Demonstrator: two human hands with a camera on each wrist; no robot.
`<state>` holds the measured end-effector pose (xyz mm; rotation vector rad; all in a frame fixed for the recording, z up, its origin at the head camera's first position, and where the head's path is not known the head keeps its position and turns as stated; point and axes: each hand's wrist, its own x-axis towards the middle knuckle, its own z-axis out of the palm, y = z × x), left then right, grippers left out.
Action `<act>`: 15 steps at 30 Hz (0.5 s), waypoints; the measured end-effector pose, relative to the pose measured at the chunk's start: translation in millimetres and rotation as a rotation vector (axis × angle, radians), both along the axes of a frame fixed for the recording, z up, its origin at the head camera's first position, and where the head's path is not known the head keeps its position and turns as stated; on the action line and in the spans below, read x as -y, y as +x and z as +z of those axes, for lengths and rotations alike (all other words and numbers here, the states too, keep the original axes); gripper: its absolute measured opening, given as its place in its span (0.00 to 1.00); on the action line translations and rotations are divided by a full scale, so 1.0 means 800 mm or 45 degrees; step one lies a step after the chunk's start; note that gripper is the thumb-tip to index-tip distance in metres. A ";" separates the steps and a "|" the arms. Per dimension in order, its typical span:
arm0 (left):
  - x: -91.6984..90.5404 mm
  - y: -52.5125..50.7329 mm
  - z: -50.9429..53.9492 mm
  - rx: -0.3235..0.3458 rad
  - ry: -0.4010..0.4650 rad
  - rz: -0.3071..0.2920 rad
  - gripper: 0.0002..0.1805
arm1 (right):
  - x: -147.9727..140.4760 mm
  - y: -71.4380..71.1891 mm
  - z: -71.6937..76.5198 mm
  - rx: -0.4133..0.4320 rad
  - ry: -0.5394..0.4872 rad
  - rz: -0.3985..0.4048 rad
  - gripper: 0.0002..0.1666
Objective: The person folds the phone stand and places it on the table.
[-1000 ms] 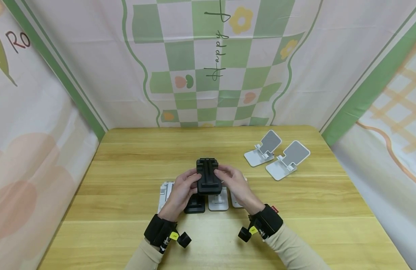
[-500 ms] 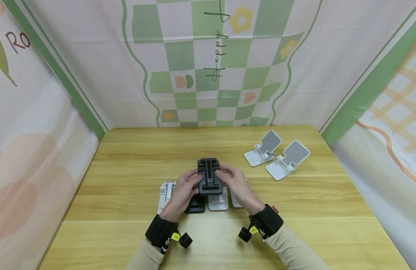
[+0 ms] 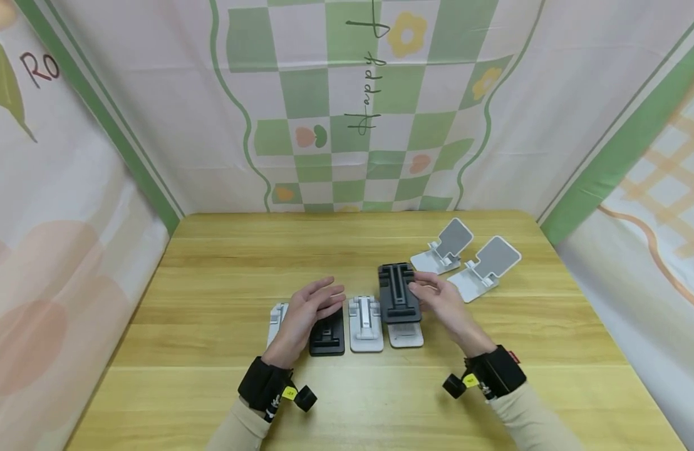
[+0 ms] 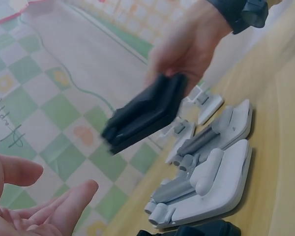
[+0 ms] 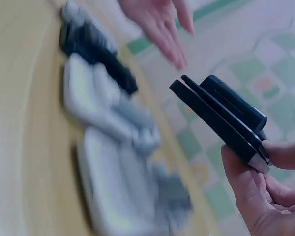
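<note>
Between thumb and fingers, my right hand (image 3: 445, 307) pinches a folded black phone stand (image 3: 399, 292) by its right edge, held above the table. In the right wrist view the folded stand (image 5: 219, 118) appears edge-on, its layers pressed together. My left hand (image 3: 310, 313) holds nothing; its fingers extend loosely above another black folded phone stand (image 3: 327, 335) on the table. A white folded stand (image 3: 366, 326) lies right of that one. A further white stand (image 3: 406, 336) is partly covered by the held one, and the leftmost white stand (image 3: 276, 319) by my left hand.
Two white phone stands stand unfolded at the back right, one (image 3: 454, 238) farther back and one (image 3: 493, 258) nearer. The wooden table (image 3: 223, 263) meets a patterned cloth backdrop (image 3: 347, 156) at its far edge.
My left hand has let go of the black phone stand and stays near its place. My right hand has carried that stand rightward, uncovering the white folded stand in the row.
</note>
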<state>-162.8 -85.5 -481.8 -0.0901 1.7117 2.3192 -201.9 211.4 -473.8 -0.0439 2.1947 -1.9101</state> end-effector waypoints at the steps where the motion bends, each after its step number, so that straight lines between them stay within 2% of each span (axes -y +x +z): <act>1: 0.001 0.000 0.000 -0.001 -0.008 0.001 0.30 | -0.011 0.000 -0.002 0.006 0.002 -0.008 0.33; 8: 0.002 0.000 -0.001 -0.008 -0.046 0.012 0.31 | -0.076 0.002 -0.025 0.067 0.049 -0.039 0.35; 15: 0.002 -0.001 0.000 0.000 -0.051 -0.001 0.31 | -0.099 0.009 -0.038 0.127 0.132 -0.013 0.36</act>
